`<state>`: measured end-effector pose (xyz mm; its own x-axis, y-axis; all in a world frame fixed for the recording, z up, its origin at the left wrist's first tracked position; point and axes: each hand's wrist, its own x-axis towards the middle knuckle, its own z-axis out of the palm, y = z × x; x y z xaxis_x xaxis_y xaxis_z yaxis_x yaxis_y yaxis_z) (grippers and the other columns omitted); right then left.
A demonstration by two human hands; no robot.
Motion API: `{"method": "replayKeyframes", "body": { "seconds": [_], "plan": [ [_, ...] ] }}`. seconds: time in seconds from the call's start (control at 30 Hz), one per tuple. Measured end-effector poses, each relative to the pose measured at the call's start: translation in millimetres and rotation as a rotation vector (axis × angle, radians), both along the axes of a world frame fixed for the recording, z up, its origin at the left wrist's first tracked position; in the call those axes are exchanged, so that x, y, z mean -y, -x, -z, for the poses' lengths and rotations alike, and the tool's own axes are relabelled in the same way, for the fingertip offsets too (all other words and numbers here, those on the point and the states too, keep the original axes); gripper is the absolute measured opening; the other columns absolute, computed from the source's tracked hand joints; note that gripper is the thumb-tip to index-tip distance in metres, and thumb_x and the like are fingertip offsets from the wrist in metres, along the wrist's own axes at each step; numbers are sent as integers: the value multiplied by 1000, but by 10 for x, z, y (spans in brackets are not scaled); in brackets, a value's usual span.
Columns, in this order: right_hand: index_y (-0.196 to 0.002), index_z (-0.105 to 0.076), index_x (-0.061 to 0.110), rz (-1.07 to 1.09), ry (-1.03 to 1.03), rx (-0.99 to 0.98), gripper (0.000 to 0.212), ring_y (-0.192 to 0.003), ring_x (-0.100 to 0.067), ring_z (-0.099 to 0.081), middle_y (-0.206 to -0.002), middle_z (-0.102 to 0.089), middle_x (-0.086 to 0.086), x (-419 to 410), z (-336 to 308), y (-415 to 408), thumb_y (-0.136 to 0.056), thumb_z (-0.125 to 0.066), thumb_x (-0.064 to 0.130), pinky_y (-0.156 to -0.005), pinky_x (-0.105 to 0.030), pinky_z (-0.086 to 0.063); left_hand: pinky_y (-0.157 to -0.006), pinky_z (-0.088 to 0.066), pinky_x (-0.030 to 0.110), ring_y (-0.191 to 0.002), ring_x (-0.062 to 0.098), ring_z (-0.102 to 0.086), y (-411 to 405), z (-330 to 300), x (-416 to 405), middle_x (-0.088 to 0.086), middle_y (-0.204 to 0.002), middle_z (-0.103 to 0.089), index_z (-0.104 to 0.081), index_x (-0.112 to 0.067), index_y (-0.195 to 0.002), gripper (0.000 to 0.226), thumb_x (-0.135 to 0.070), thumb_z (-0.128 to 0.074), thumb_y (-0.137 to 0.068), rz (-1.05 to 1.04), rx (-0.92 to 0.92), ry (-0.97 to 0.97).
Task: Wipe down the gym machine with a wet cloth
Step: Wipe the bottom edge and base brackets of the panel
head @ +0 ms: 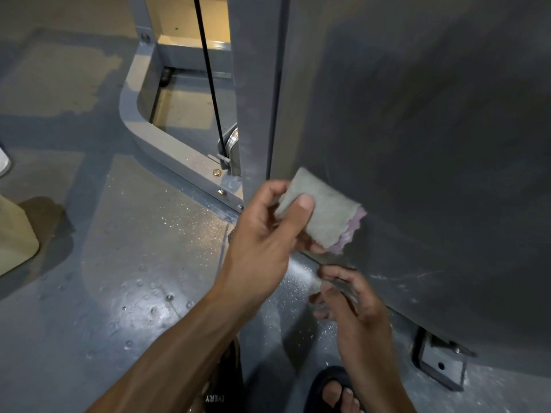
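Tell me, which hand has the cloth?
The left hand, the upper one, pinches the grey cloth against the machine. The right hand, lower down, has none.

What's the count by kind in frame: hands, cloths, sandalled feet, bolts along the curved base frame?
hands: 2 (left hand pinching the cloth, right hand lower, by the panel edge)
cloth: 1, grey with a purple underside
sandalled foot: 1
bolts on the curved base frame: 3 (gold bolt, two smaller ones)
Total: 7

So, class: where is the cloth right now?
Head view, centre: the cloth is pinched in the left hand, against the machine's dark panel, above the right hand.
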<state>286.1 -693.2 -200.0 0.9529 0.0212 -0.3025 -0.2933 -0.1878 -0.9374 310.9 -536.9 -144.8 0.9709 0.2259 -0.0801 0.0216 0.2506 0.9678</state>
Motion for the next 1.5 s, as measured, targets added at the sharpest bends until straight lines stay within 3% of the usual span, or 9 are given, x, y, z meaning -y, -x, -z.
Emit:
{"method": "replayKeyframes", "body": {
  "seconds": [0.2,0.33,0.53,0.67,0.83,0.93,1.07,1.33,1.5],
  "plan": [
    [-99,-73,29,-6,2,-10,24,-79,-18,-75,-93,-76,10,3,-24,-52,-99,-61,8,-74,-42,-57,-56,-55,24,-65,14,-66,-235,-24,166,5,-78,-65,-53,0,-102,18,-13,-66,-98,-179,88,-12],
    [-100,-73,29,3,9,-15,23,-77,-17,-74,-85,-77,8,20,-14,-76,-98,-63,9,-74,-39,-56,-59,-60,42,-65,22,-64,-211,314,255,17,-77,-64,-53,-2,-97,20,-14,-69,-97,-254,-48,-69],
    [-98,-74,29,-17,-6,-37,26,-76,-16,-73,-97,-76,14,7,-25,-66,-98,-61,7,-71,-32,-57,-57,-60,33,-64,16,-65,-187,489,337,-1,-70,-63,-51,-5,-93,13,-6,-64,-97,-297,-236,3],
    [-98,-74,24,-17,-18,-56,26,-74,-16,-73,-96,-76,8,16,-12,-41,-99,-59,3,-64,-22,-54,-55,-61,35,-68,27,-72,-189,101,342,30,-92,-65,-48,-1,-97,15,-4,-62,-98,-290,-104,33],
    [-98,-74,22,-29,-29,-67,26,-76,-17,-73,-97,-77,5,55,-18,-24,-99,-58,2,-66,-24,-56,-54,-61,42,-66,27,-70,-255,-47,298,24,-90,-64,-49,-5,-98,18,-11,-66,-99,-303,60,-25],
    [-96,-75,25,-20,-23,-51,25,-76,-18,-73,-94,-77,6,78,-17,-22,-98,-60,4,-69,-27,-55,-58,-63,47,-74,37,-72,-206,402,268,28,-95,-66,-49,-4,-98,19,-12,-66,-99,-317,-162,-61],
    [-97,-75,22,-36,-28,-69,25,-76,-16,-73,-97,-76,10,99,-15,-12,-99,-58,4,-66,-24,-56,-56,-59,29,-63,22,-74,-196,850,264,31,-101,-69,-49,-2,-104,16,-8,-63,-100,-324,-464,89],
    [-97,-76,24,-3,-40,-74,25,-74,-18,-73,-92,-76,4,114,42,-60,-99,-60,4,-64,-21,-54,-56,-59,34,-65,18,-70,-201,248,287,11,-82,-65,-49,-4,-96,18,-9,-66,-98,-311,-89,1],
    [-91,-76,31,-41,-34,-68,33,-76,-18,-73,-96,-77,8,104,10,-79,-100,-58,5,-67,-25,-54,-62,-63,45,-81,37,-71,-248,720,275,27,-96,-65,-50,-6,-96,19,-13,-68,-95,-335,-283,-53]
  ]
}}
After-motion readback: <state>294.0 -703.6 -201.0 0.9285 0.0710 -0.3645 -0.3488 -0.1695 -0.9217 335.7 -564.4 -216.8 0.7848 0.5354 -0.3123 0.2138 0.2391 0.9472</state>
